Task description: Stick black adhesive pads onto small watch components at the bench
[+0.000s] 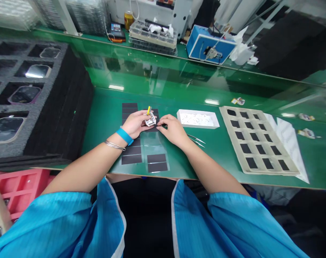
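My left hand (136, 123) is closed around a small silver-and-white electronic housing (150, 121) with a yellow tab (149, 110) sticking up from it. Just right of the housing, my right hand (172, 129) has thumb and index finger pinched together; whatever is between the fingertips is too small to make out. Below both hands lie sheets of black rectangular stickers (132, 150) on clear backing, with more black stickers (157, 163) on a partly bare sheet nearer the table edge. A pair of tweezers (197, 140) rests beside my right wrist.
A white box (198, 125) of small white bits stands right of my hands. Farther right is a beige tray (240, 143) with black pieces in its compartments, beside white paper (291, 143). Stacked black foam trays (74, 107) rise at left. A blue machine (197, 41) sits on the back shelf.
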